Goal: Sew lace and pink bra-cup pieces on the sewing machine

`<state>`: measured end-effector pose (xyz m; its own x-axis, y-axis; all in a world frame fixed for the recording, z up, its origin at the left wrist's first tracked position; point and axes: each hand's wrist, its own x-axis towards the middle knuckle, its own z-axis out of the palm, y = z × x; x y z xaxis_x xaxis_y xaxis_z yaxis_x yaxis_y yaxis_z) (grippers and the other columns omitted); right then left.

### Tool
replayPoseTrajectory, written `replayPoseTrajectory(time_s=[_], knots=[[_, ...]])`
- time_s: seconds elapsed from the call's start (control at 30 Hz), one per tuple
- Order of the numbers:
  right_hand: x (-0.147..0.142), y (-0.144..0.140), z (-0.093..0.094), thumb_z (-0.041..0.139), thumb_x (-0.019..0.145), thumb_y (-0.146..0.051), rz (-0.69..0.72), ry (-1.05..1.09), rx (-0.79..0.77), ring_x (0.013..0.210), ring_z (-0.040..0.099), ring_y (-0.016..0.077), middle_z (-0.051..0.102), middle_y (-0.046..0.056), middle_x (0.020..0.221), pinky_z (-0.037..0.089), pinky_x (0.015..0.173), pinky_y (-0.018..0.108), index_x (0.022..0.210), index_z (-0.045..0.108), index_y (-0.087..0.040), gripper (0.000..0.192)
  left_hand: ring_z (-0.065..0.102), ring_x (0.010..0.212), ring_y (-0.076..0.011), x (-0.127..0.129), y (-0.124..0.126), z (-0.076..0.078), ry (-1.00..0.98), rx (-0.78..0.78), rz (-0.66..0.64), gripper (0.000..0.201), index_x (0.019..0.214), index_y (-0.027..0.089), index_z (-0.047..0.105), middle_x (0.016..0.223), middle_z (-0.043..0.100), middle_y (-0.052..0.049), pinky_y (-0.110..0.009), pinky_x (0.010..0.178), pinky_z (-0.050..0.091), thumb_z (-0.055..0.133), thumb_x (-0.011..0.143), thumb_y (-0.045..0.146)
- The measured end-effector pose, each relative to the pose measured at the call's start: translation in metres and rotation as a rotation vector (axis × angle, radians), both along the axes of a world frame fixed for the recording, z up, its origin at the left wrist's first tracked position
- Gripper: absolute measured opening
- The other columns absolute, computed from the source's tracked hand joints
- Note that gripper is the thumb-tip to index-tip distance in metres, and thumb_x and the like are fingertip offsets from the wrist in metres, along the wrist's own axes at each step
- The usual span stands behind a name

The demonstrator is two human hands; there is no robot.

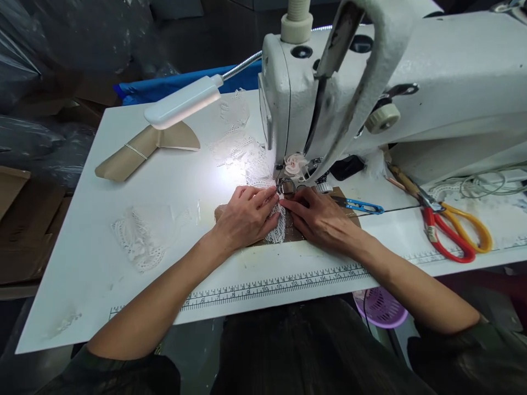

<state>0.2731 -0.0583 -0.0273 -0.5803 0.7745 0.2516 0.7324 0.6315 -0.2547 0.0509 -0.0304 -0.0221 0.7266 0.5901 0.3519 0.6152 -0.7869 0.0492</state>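
- The left hand (242,216) lies flat, palm down, on a strip of white lace (276,230), fingers stretched toward the presser foot (285,186) of the sewing machine (395,82); its grip is open, pressing rather than pinching.
- The right hand (319,216) rests at 3 o'clock from the lace, fingers likewise flat and pointing toward the foot; open grip, fingertips touching the lace edge and the brown piece (294,233) under it.
- The lace sits at the middle of the counter (173,181), running from the foot toward 6 o'clock, between the two hands.
- Progress, as a judgement: more lace (242,145) lies past the foot toward 11 o'clock, which suggests a stretch is sewn already; the short length between the hands looks unsewn.
- A lamp (183,101) on a bendy neck lights the foot from 10 o'clock.
- A loose lace pile (138,236) lies at 9 o'clock, well apart from the hands.
- Blue thread snips (362,206) lie just beside the right hand at 3 o'clock; red and yellow scissors (453,230) lie farther out the same way.
- A printed ruler (280,284) runs along the near counter edge at 6 o'clock.
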Motion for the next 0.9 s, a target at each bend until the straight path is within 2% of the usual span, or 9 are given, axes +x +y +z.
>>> replayPoseTrajectory(time_s=[0.13,0.3,0.43,0.53,0.63,0.73,0.83,0.9], knots=[[-0.002,-0.001,0.003,0.042,0.097,-0.021,-0.009,-0.021,0.014,0.092,0.047,0.0228,0.054,0.015,0.108,0.043,0.083,0.039,0.123,0.06,-0.02,0.032,0.059,0.1,-0.0271,0.002,0.002,-0.001,0.002,-0.004,0.032,0.029,0.116,0.017,0.062,0.123,0.065,-0.011,-0.043,0.083,0.046,0.049,0.095,0.033],[-0.011,0.0,0.006,0.039,0.097,-0.021,-0.1,-0.102,0.008,0.08,0.045,0.0204,0.054,0.014,0.1,0.041,0.073,0.035,0.123,0.061,-0.02,0.034,0.059,0.099,-0.0265,0.005,0.005,-0.001,0.012,-0.015,0.083,0.032,0.12,0.017,0.061,0.116,0.067,-0.011,-0.043,0.083,0.044,0.049,0.095,0.034],[-0.014,0.001,0.004,0.037,0.096,-0.021,-0.14,-0.113,0.03,0.078,0.046,0.0209,0.053,0.016,0.101,0.042,0.069,0.035,0.125,0.059,-0.017,0.037,0.058,0.099,-0.0246,0.009,0.005,0.0,0.003,-0.037,0.155,0.032,0.119,0.015,0.062,0.111,0.067,-0.011,-0.041,0.086,0.043,0.047,0.097,0.033],[-0.009,0.003,0.001,0.039,0.097,-0.025,-0.111,-0.029,0.025,0.079,0.049,0.0209,0.054,0.015,0.101,0.045,0.072,0.036,0.126,0.06,-0.018,0.036,0.056,0.106,-0.0262,0.012,0.003,0.0,-0.026,-0.051,0.199,0.032,0.118,0.016,0.062,0.113,0.066,-0.012,-0.041,0.09,0.042,0.047,0.097,0.035],[0.001,0.006,0.0,0.04,0.097,-0.026,-0.095,0.143,-0.043,0.081,0.053,0.0193,0.056,0.013,0.104,0.047,0.075,0.035,0.125,0.06,-0.019,0.035,0.055,0.107,-0.0276,0.012,0.004,-0.002,-0.052,-0.07,0.225,0.031,0.117,0.018,0.063,0.115,0.064,-0.012,-0.043,0.089,0.044,0.049,0.096,0.037],[0.01,0.012,0.004,0.044,0.093,-0.022,-0.144,0.306,-0.103,0.089,0.057,0.0191,0.059,0.011,0.105,0.048,0.081,0.034,0.11,0.066,-0.018,0.028,0.057,0.102,-0.0259,0.005,0.009,-0.002,-0.072,-0.086,0.184,0.029,0.117,0.02,0.062,0.115,0.064,-0.012,-0.044,0.088,0.046,0.05,0.096,0.037],[0.018,0.019,0.01,0.048,0.088,-0.019,-0.179,0.407,-0.141,0.091,0.058,0.0199,0.062,0.008,0.094,0.048,0.081,0.033,0.1,0.069,-0.016,0.024,0.058,0.103,-0.0249,-0.009,0.016,0.004,-0.14,-0.053,0.125,0.031,0.121,0.02,0.059,0.12,0.063,-0.012,-0.044,0.086,0.049,0.052,0.096,0.037],[0.024,0.022,0.015,0.049,0.087,-0.02,-0.168,0.428,-0.217,0.082,0.059,0.0179,0.063,0.006,0.086,0.048,0.074,0.03,0.099,0.069,-0.017,0.024,0.06,0.101,-0.0241,-0.018,0.017,0.012,-0.178,-0.013,0.111,0.032,0.122,0.017,0.058,0.119,0.064,-0.013,-0.043,0.084,0.051,0.052,0.096,0.035]])
